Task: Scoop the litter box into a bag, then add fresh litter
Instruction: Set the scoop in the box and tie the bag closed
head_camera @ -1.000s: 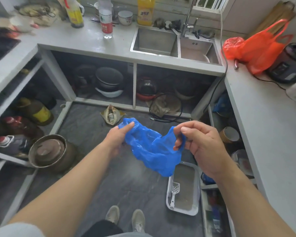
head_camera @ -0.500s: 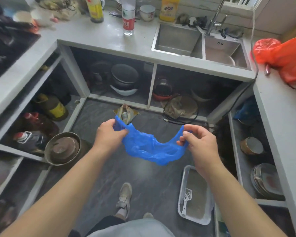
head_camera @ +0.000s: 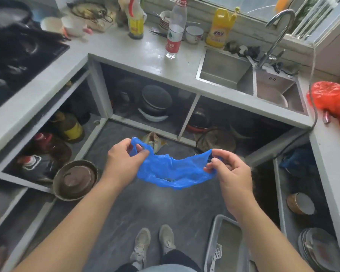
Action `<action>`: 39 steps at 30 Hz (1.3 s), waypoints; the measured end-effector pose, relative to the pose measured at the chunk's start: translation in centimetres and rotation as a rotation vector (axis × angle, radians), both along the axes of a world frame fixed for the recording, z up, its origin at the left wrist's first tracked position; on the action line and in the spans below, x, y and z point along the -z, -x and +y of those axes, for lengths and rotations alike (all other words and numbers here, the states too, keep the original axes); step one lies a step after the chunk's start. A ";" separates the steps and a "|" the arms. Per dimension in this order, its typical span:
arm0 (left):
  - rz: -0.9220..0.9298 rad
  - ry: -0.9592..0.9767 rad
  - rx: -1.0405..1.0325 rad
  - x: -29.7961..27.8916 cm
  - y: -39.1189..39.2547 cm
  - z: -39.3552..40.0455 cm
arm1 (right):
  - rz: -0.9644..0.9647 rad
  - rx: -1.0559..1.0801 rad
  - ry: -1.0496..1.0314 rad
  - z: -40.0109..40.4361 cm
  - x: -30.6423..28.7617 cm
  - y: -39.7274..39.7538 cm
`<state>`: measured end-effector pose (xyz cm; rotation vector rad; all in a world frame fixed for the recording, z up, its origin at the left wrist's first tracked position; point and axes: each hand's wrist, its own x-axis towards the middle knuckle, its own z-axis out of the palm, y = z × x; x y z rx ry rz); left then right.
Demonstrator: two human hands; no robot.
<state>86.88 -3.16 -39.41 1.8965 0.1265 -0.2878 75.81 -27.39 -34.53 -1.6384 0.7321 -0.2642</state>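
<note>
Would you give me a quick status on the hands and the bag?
Left hand and right hand pinch blue bag, stretched between them. Litter box on floor, scoop inside. Nothing blocking.

Both forearms are bare, no sleeves showing. Worn grey-beige sneakers point(head_camera: 154, 245) with laces, dark trousers point(head_camera: 177, 259) above them, possibly black.

- Blue plastic bag point(head_camera: 173, 170): thin and crumpled, stretched out in the air between both hands, sagging in the middle.
- Litter box point(head_camera: 214, 230): pale rectangular tray on the dark floor, holding grey litter.
- Litter scoop point(head_camera: 216, 254): white, slotted, lying inside the tray.
</note>
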 end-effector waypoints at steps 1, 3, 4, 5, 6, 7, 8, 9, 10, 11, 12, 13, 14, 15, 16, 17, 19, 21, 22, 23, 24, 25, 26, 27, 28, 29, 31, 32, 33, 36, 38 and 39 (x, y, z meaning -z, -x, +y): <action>0.023 0.000 -0.027 0.1 -0.1 0.4 | 0.023 -0.014 0.005 0.1 0.4 -0.5; 0.018 -0.010 -0.073 -0.2 0.0 1.2 | 0.018 0.008 -0.033 0.3 0.7 -1.0; -0.013 -0.018 -0.093 -0.6 -0.4 1.3 | -0.024 0.007 -0.043 0.2 0.3 -1.9; -0.039 -0.048 -0.105 -1.0 -0.9 1.4 | -0.064 -0.044 -0.032 0.1 0.1 -2.9; -0.022 -0.060 -0.119 -0.8 -1.1 1.7 | -0.061 -0.084 -0.014 -0.2 0.4 -3.6; 0.025 -0.049 -0.139 -0.6 -1.0 2.1 | -0.031 -0.110 0.006 -0.4 0.8 -4.0; 0.071 -0.003 -0.150 -0.5 -0.8 2.3 | -0.021 -0.107 -0.011 -0.4 0.8 -4.1; 0.092 0.034 -0.167 -0.3 -1.1 2.5 | -0.028 -0.080 -0.052 -0.7 0.9 -4.5; 0.103 0.021 -0.177 0.0 -1.3 2.7 | -0.036 -0.063 -0.094 -1.0 0.9 -4.9; 0.093 0.015 -0.175 0.2 -1.4 2.9 | -0.046 -0.059 -0.124 -1.3 0.8 -5.2; 0.079 -0.004 -0.178 0.3 -1.4 2.9 | -0.040 -0.056 -0.107 -1.7 0.7 -5.2; 0.073 0.001 -0.191 0.7 -1.3 2.9 | -0.025 -0.077 -0.067 -2.2 0.8 -5.3; 0.077 -0.008 -0.206 0.7 -1.2 2.7 | 0.019 -0.101 -0.013 -2.8 1.1 -5.2; 0.072 -0.018 -0.210 0.7 -1.2 2.5 | 0.096 -0.122 0.032 -3.3 1.6 -5.2; 0.075 -0.030 -0.196 0.7 -1.2 2.3 | 0.194 -0.147 0.088 -3.9 2.3 -5.2; 0.069 -0.028 -0.182 0.9 -1.3 2.0 | 0.276 -0.165 0.139 -4.4 2.8 -5.3; 0.057 -0.025 -0.168 0.9 -1.3 1.4 | 0.333 -0.140 0.240 -5.4 3.6 -5.3; 0.028 -0.069 -0.166 0.8 -1.4 0.9 | 0.308 0.015 0.290 -6.2 3.9 -5.3; 0.013 -0.120 -0.170 0.9 -1.4 0.8 | 0.289 0.092 0.303 -6.6 3.8 -5.3; -0.003 -0.163 -0.175 1.2 -1.4 0.7 | 0.275 0.153 0.297 -7.0 3.7 -5.3; -0.016 -0.189 -0.181 1.3 -1.3 0.6 | 0.267 0.187 0.279 -7.3 3.6 -5.2; -0.035 -0.199 -0.183 1.5 -1.3 0.6 | 0.260 0.202 0.264 -7.5 3.8 -5.1; -0.053 -0.200 -0.187 1.7 -1.2 0.5 | 0.251 0.213 0.256 -7.7 3.9 -5.1; -0.064 -0.187 -0.193 1.7 -1.2 0.3 | 0.234 0.217 0.249 -7.8 3.9 -5.1; -0.068 -0.170 -0.201 1.5 -1.1 0.1 | 0.204 0.208 0.229 -7.7 3.9 -5.0; -0.071 -0.159 -0.204 1.4 -1.0 -0.1 | 0.166 0.190 0.199 -7.6 3.8 -5.1; -0.071 -0.162 -0.173 1.2 -1.0 -0.6 | 0.128 0.110 0.157 -7.4 3.4 -5.3; -0.070 -0.159 -0.140 1.0 -1.0 -1.0 | 0.128 0.041 0.152 -7.3 3.2 -5.3; -0.063 -0.154 -0.105 0.8 -0.9 -1.4 | 0.135 -0.028 0.152 -7.0 3.0 -5.4; -0.020 -0.109 -0.044 0.2 -1.1 -2.7 | 0.148 -0.098 0.130 -6.4 2.9 -5.8; -0.007 -0.099 -0.012 -0.6 -1.2 -3.4 | 0.118 -0.115 0.118 -6.2 2.5 -6.2; 0.012 -0.077 -0.009 -0.8 -1.3 -3.5 | 0.120 -0.124 0.115 -6.1 2.5 -6.5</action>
